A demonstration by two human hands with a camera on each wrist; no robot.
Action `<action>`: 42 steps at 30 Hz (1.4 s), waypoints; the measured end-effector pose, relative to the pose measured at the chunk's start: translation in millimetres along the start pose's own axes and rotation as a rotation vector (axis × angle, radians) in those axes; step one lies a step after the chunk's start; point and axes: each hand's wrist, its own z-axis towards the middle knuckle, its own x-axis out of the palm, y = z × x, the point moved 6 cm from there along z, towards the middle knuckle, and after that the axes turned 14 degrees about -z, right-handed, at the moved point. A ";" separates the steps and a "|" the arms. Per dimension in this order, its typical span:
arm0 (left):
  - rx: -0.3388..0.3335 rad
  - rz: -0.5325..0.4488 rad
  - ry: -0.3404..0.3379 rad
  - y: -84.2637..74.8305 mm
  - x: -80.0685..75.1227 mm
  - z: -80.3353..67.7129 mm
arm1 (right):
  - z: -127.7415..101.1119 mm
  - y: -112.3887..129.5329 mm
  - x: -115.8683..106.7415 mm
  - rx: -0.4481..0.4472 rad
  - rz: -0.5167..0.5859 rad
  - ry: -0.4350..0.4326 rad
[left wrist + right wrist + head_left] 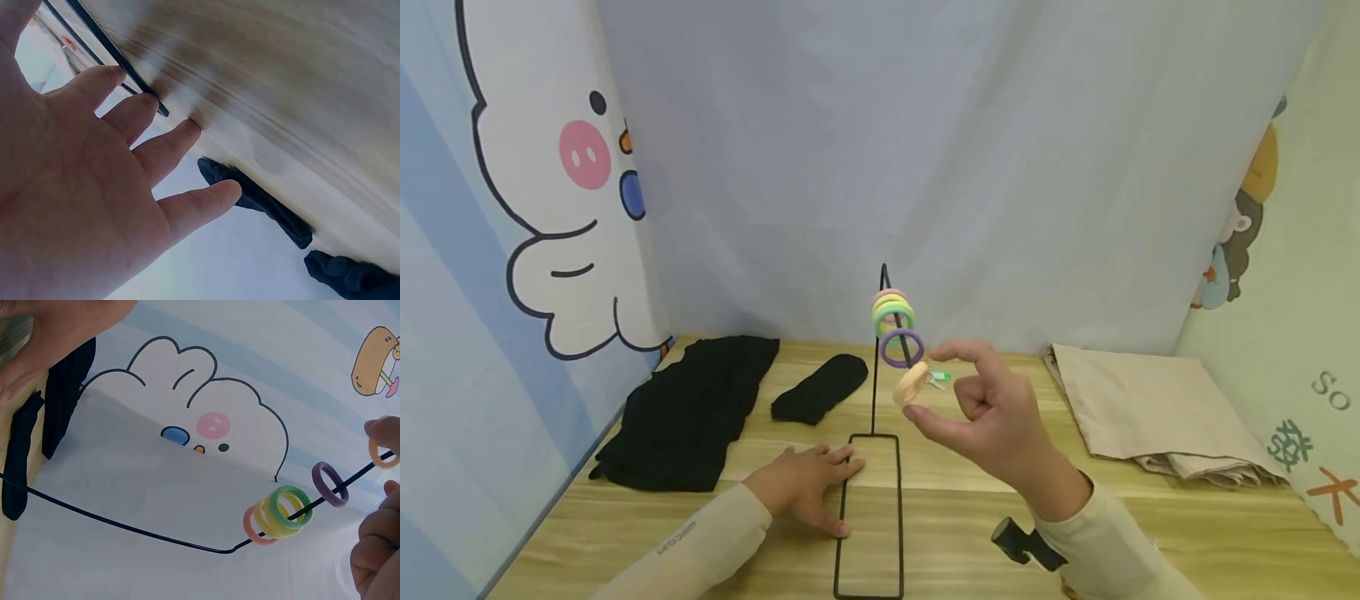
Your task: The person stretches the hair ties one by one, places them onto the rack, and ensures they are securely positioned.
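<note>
A black wire stand (842, 517) rests its rectangular base on the wooden table (1225, 533), with a thin rod (125, 526) rising and bending toward me. Pink, yellow and green hair rings (892, 312) are bunched on the rod, and a purple ring (883, 350) hangs a little nearer. My right hand (925, 387) pinches a peach ring (912, 385) at the rod's tip; the right wrist view shows a fingertip (381, 428) on top of that ring (375, 456). With fingers spread, my left hand (808, 487) lies flat on the table, touching the base wire (119, 53).
A black garment (692, 408) and a black sock (820, 387) lie at the back left. A folded beige cloth (1150, 408) sits at the back right. Cartoon-printed curtains wall the table on three sides.
</note>
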 end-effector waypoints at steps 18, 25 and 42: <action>0.000 -0.009 -0.037 7.1 -17.8 0.9 | -17.4 -11.5 18.1 -0.003 -0.072 0.100; 0.002 -0.028 -0.020 5.5 -17.9 0.4 | -22.5 -21.2 20.6 0.066 -0.196 0.359; 0.023 -0.059 0.000 0.3 -1.7 1.4 | 36.0 28.4 -16.7 -0.010 -0.218 0.423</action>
